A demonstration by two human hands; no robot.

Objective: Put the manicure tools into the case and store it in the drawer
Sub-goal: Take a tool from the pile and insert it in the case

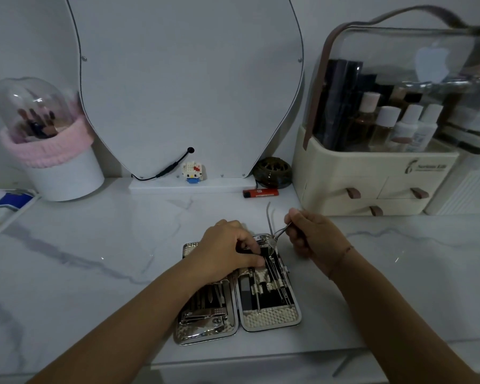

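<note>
An open manicure case (272, 318) lies flat on the marble table, with several metal tools strapped into both halves. My left hand (227, 249) rests on the top of the case, fingers curled and pressing down at the tool slots in the right half. My right hand (311, 234) pinches the handles of a metal nipper (278, 234) whose head points down at the case's upper right corner. A pair of tweezers (269, 214) lies on the table just behind the case.
A red lighter (260, 193) and a dark round dish (272, 172) sit behind the case. A cream cosmetics organiser with small drawers (372, 187) stands at the right, a white brush holder (58, 167) at the left, a mirror (189, 87) at the back.
</note>
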